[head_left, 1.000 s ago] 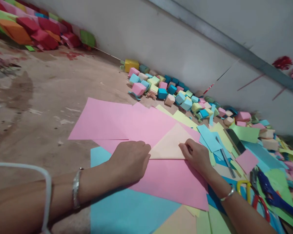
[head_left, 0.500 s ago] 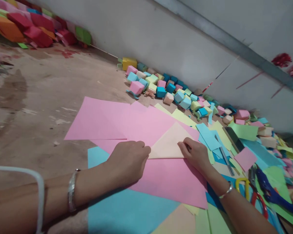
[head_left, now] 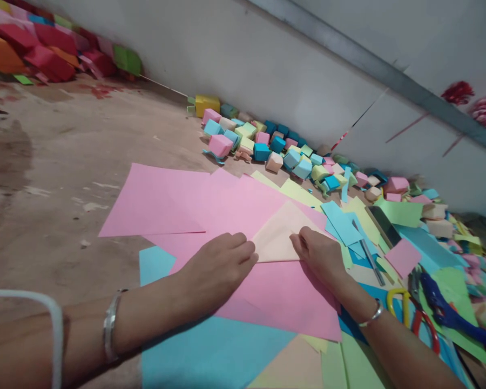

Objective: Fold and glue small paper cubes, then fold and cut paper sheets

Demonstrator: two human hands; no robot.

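Note:
A peach paper folded into a triangle [head_left: 278, 236] lies on top of large pink sheets [head_left: 210, 208]. My left hand [head_left: 218, 267] presses with curled fingers on the triangle's lower left corner. My right hand [head_left: 319, 255] pinches its lower right corner with fingers closed on the paper. Both wrists wear silver bangles. A blue sheet [head_left: 202, 351] lies under the pink ones, nearer to me.
Several small folded paper cubes [head_left: 267, 148] in pink, blue and yellow lie in a row along the white wall. Loose coloured sheets, a metal ruler [head_left: 370, 258] and scissors with yellow and red handles [head_left: 413, 319] lie at the right. Red paper shapes [head_left: 44, 51] are piled far left.
My left hand has slid a little to the right along the triangle's bottom edge, and my right hand has edged left. The view has shifted slightly.

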